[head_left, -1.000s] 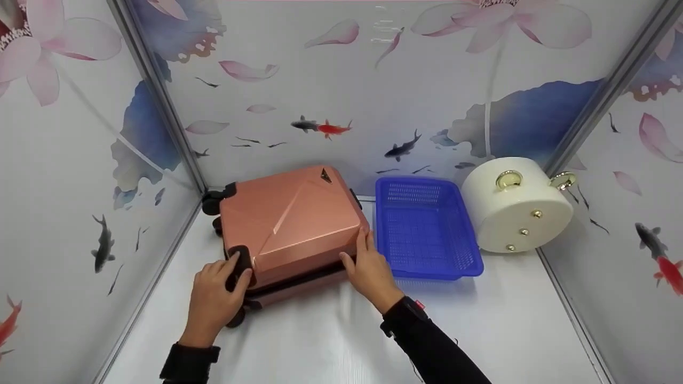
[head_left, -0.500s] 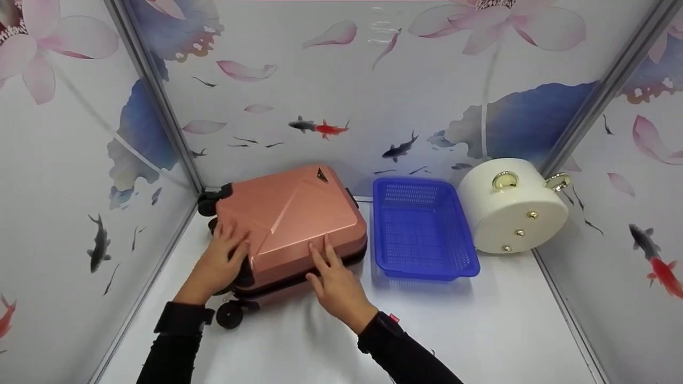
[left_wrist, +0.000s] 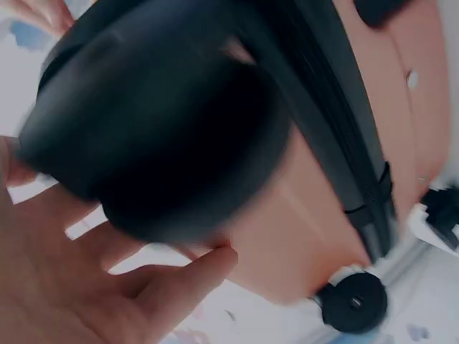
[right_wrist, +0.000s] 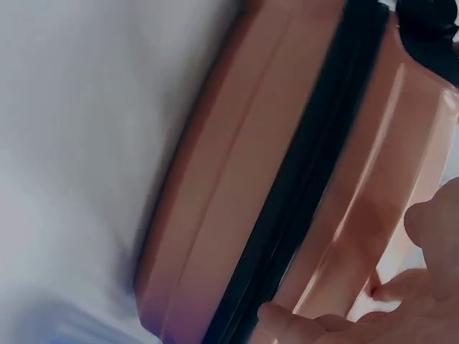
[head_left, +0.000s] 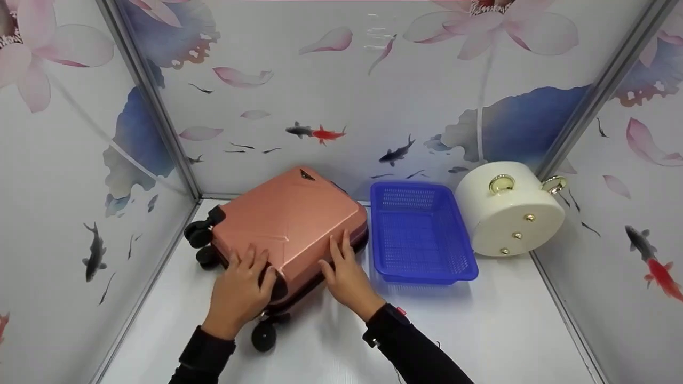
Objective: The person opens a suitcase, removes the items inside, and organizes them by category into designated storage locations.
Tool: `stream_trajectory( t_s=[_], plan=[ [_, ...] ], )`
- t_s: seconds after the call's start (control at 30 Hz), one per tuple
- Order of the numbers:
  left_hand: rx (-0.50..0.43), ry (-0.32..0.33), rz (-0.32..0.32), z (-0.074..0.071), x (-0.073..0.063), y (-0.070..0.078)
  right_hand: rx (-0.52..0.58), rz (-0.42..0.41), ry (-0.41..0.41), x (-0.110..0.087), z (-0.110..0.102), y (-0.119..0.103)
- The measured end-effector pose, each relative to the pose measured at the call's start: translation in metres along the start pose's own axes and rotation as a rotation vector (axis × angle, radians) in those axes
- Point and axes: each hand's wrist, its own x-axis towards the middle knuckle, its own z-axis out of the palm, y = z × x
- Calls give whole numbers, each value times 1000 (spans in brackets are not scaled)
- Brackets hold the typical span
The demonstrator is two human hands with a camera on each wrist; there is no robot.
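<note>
A rose-pink hard-shell suitcase (head_left: 299, 213) lies flat on its side, its black wheels (head_left: 263, 337) pointing left and toward me. My left hand (head_left: 240, 290) rests over the near-left corner, fingers spread on the shell and thumb by the black corner guard. In the left wrist view a blurred dark wheel or corner part fills much of the frame, with the left hand (left_wrist: 86, 279) extended beside it. Along the near long side, my right hand (head_left: 349, 280) touches the upper shell with straight fingers. The right wrist view has the right hand (right_wrist: 423, 287) next to the black zip band (right_wrist: 301, 165).
Right of the suitcase stands a blue plastic basket (head_left: 424, 280), close to the suitcase's right end. A cream round case (head_left: 501, 213) with gold handles and studs leans beyond it. Printed panels (head_left: 341, 96) enclose the white surface (head_left: 427, 330) at the back and sides.
The suitcase has turned counterclockwise, its near-left corner and wheel swinging right and toward me. My left hand has moved further onto the shell; the right hand has shifted left along the near side.
</note>
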Motion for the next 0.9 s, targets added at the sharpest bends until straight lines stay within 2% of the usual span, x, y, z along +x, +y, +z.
stream_trajectory(
  t_s=[0.07,0.13,0.2,0.3,0.37,0.43,0.53,0.6,0.63,0.77,0.9],
  plan=[
    [-35,99,31,-3,-1,2,49,22,9,1,-2,0],
    [-113,200,33,-7,1,-6,72,35,-2,-1,-3,-3],
    [-204,284,-2,-14,8,-24,70,37,-44,-7,-4,-11],
    [-290,341,-107,-19,24,-59,55,6,-126,-18,-6,-27],
    [-305,311,-172,-18,38,-82,58,-11,-173,-23,-9,-40],
    [-287,218,-214,-12,49,-99,68,-22,-201,-26,-11,-51],
    [-268,53,-258,-1,58,-113,76,-20,-232,-26,-10,-65],
    [-256,-6,-280,5,58,-116,54,-15,-244,-27,-6,-70],
    [-255,-13,-290,7,57,-117,38,-10,-245,-27,-3,-71],
    [-261,49,-309,9,52,-114,-22,0,-215,-27,8,-73],
    [-276,95,-325,8,43,-111,-68,-21,-177,-23,8,-66]
  ],
)
